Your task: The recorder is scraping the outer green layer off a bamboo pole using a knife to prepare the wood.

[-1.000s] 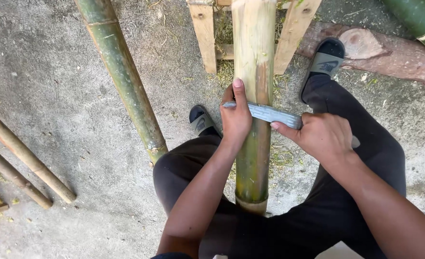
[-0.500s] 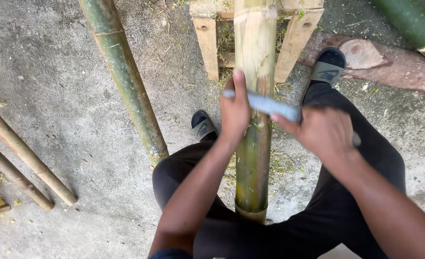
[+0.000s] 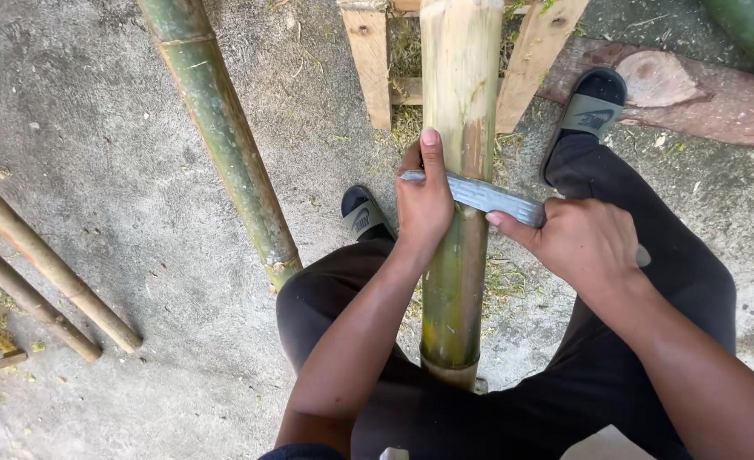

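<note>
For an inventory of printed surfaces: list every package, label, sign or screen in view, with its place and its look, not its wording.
No packages, signs or screens are in view.
Left sandal: beside the bamboo pole, black, grey strap with a small dark printed mark.
Right sandal: near the log, black, grey strap with a similar dark mark.

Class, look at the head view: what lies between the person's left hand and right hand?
In the head view, the bamboo pole runs between the left hand and right hand, and the grey blade lies across it, bridging both hands.
</note>
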